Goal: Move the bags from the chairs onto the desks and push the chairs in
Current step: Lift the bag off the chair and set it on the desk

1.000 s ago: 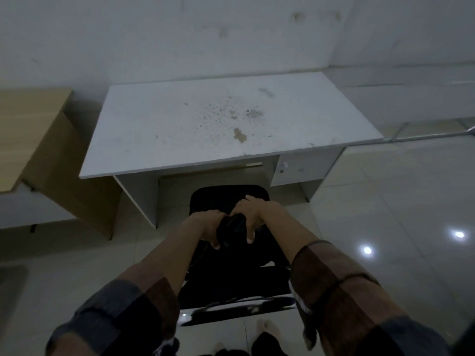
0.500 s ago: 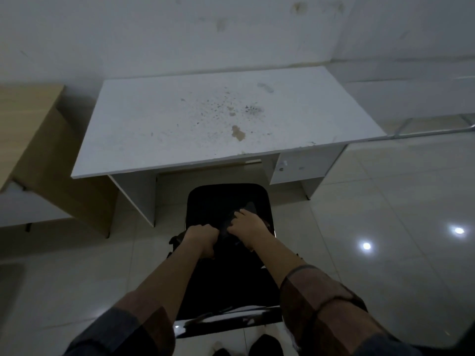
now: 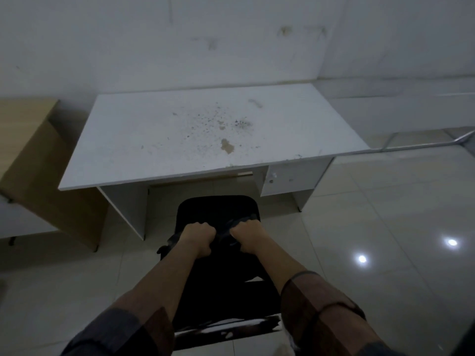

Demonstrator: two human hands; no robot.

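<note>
A black bag [image 3: 226, 255] lies on the seat of a black chair [image 3: 218, 209] that stands just in front of a white desk [image 3: 195, 134]. Both my fists are closed on the bag's top. My left hand [image 3: 199, 237] grips its left part. Its right part, a greyish fold or strap, is in the grip of my right hand [image 3: 246, 236]. The bag is dark against the dark seat, so its outline is hard to tell. The desk top is bare apart from stains.
A light wooden desk [image 3: 30, 150] stands to the left, close to the white one. A drawer unit [image 3: 290, 178] hangs under the white desk's right side. A metal rail [image 3: 421, 143] runs along the floor at the right. Glossy tiles surround the chair.
My hands moved apart from a joined hold at the bag's middle to separate grips on its top. The view has drawn closer to the desk.
</note>
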